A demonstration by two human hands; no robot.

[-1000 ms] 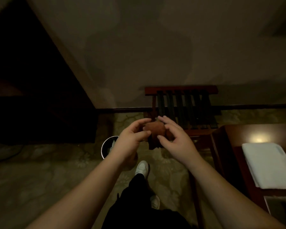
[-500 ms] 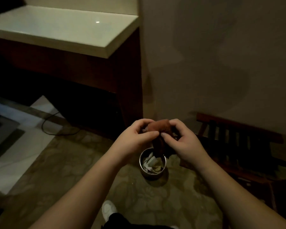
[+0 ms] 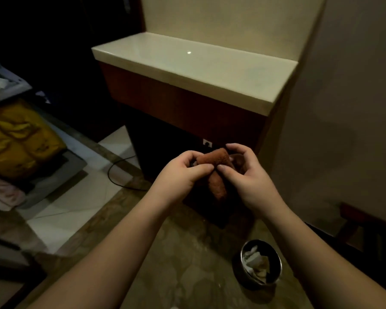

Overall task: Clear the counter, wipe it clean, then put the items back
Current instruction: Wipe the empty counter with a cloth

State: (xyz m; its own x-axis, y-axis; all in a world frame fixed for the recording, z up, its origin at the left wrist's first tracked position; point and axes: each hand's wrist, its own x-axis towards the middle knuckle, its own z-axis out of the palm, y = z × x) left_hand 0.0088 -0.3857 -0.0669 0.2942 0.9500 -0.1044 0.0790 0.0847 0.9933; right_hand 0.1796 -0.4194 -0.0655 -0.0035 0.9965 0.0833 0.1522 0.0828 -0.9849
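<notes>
Left hand (image 3: 178,172) pinching brown cloth (image 3: 214,172) at chest height, short of pale counter (image 3: 187,70); right hand (image 3: 243,175) pinching its other side. Best folded into a flat pad before wiping. Bin (image 3: 260,264) on floor, lower right.

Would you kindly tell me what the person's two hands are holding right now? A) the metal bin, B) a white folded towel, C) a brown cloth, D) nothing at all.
C: the left hand and the right hand both pinch a brown cloth in front of the pale counter, while the metal bin stands on the floor.
</notes>
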